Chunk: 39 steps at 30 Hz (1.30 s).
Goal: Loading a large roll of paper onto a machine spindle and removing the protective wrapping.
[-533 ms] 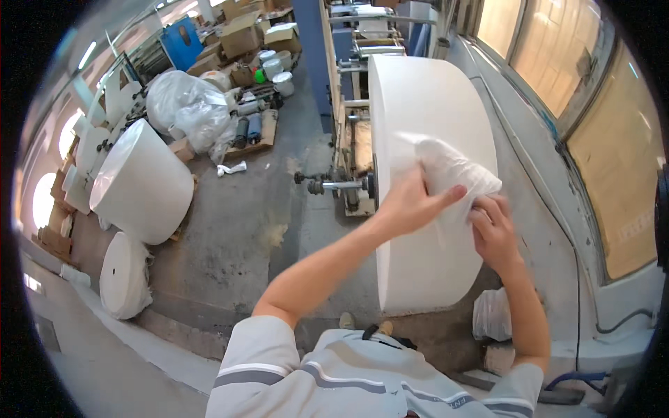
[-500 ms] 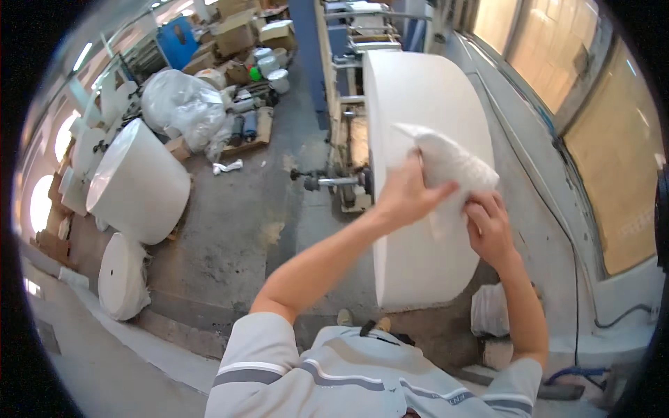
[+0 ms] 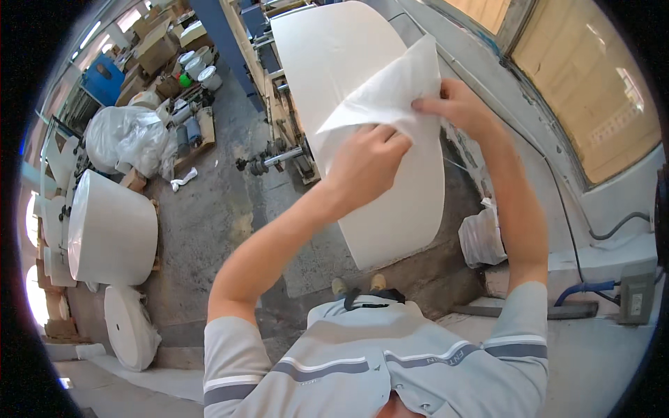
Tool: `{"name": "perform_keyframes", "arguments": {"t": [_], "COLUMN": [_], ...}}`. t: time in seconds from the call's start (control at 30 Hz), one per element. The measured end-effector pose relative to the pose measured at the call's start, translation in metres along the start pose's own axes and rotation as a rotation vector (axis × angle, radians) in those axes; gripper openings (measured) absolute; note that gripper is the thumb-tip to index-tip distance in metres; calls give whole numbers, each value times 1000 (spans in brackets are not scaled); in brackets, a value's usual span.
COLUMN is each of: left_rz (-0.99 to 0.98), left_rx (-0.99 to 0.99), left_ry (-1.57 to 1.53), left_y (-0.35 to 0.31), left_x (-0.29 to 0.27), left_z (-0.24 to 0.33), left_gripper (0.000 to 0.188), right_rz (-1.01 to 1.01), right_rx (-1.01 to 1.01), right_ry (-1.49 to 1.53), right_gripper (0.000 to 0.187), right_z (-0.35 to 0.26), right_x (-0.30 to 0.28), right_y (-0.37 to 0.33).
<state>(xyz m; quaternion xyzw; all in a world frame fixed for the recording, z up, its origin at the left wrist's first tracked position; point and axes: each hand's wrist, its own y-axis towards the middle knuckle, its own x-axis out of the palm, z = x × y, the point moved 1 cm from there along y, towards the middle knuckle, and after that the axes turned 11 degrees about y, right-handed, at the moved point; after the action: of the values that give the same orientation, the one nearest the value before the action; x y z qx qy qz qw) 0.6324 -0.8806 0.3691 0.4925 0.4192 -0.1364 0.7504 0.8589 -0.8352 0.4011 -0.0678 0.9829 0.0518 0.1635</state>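
In front of me stands a big white roll [image 3: 397, 216] of thin sheet material, mounted on a machine. Its loose white sheet end [image 3: 394, 87] is lifted and folded into a pointed flap over the roll's face. My left hand [image 3: 369, 164] is closed on the flap's lower edge, fingers curled and partly hidden under the sheet. At the flap's right side, my right hand [image 3: 463, 108] pinches the sheet between thumb and fingers; some fingertips are behind it.
A metal shaft [image 3: 282, 159] juts from the machine left of the roll. Large white rolls [image 3: 115, 226] stand at the left, near a clear plastic bundle [image 3: 125, 139] and cardboard boxes [image 3: 157, 49]. A white plastic bag [image 3: 481, 237] sits by the right wall, where a cable runs.
The sheet end has opened from a bunched piece into a wider pointed flap. My right hand has moved up along its right side, and my left hand has curled closed. The view has turned.
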Motion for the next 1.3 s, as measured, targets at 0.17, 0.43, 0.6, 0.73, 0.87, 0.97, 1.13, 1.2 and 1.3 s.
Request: {"name": "perform_keyframes", "arguments": {"t": [0.17,0.43,0.6,0.73,0.87,0.97,1.13,1.2,1.3], "left_rz": [63,327,373,403,352,380,382,381,375], "left_rx": [-779,-425,85,71,66,49,49,32,28], "left_ry": [-502,97,354,405,353,374,388,367,355], "left_y": [-42,21,-41,-20,-1,8,12,8,5], "left_x": [-40,-22,17,16,8,1,1,2,3], "left_z": [-17,-63,-48,-54,-73,-80,-86,-84,-82], "left_gripper": [32,70,40,30,59,29,32,32,30], "right_rz": [177,-50,-483,238,371,285,-317,-389,-248], "right_rx": [-876,-763,-107,-263,-437,-556,-543,-455,-371], "right_ry": [-567,-407,-87,-103,-352,-510,-869,-935,-885], "right_gripper": [30,30,16,18,27,35,54,61,63], "right_z": [8,30,-13,-17,-20,-31,-37,-34,-34], "right_x": [51,103,26,-6,0,11,41,52,57], "right_y": [-29,-33,-45,-4,64,128,211,224,244]}}
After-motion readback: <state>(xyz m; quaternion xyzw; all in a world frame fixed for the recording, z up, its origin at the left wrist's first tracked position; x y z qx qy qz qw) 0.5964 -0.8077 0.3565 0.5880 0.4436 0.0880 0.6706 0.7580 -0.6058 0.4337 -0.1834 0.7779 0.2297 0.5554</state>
